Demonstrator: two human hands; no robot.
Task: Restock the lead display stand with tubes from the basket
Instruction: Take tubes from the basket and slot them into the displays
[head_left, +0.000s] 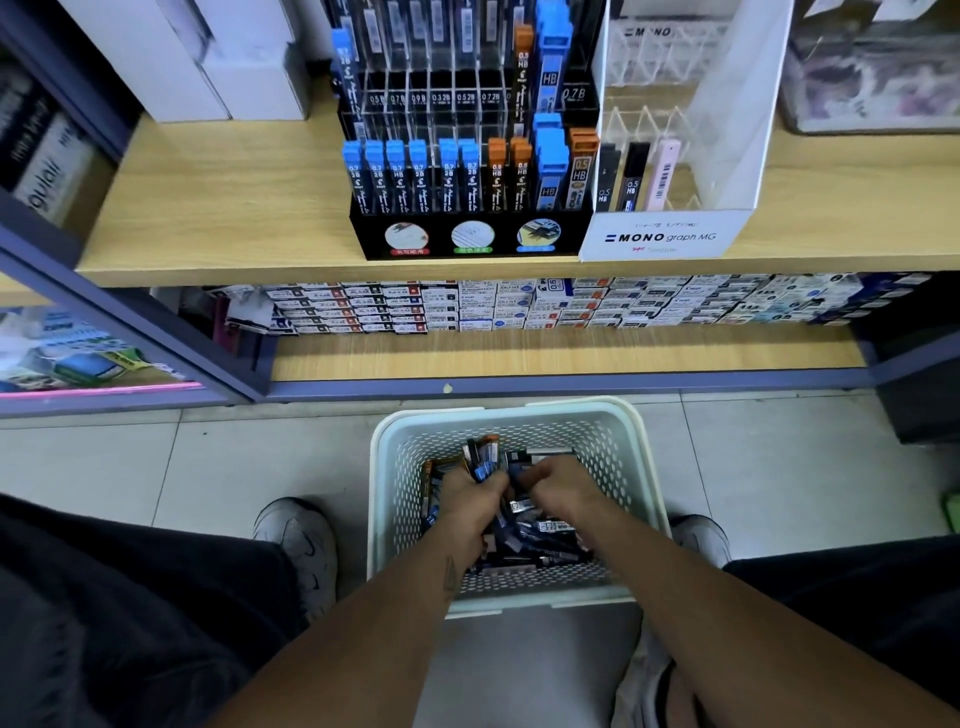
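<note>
wooden shelf unit (218, 208) fills the top half, two boards deep, tiled floor (260, 457) below it. on the upper board stands the black lead display stand (467, 236), stepped rows of slots; front row is mostly filled with upright blue-capped and orange-capped tubes, the clear slots in the rows behind are largely bare apart from a few tubes at the right and far left. just beside it on the right, touching or nearly so, a white mono graph display (670, 236) with three leads at its left. white boxes (208, 57) at the back left of the same board. lower board carries a long row of stacked small cartons (519, 306). on the floor in front of the shelf, between two grey shoes (298, 540), sits a pale green perforated basket (395, 499) with a loose heap of lead tubes (545, 540) in it. both forearms reach down into the basket. left hand (470, 499) is curled round a bunch of tubes, their ends sticking up past the knuckles. right hand (563, 486) is down in the pile, fingers curled under; can't tell if it holds anything. dark trouser legs at both lower corners.
</note>
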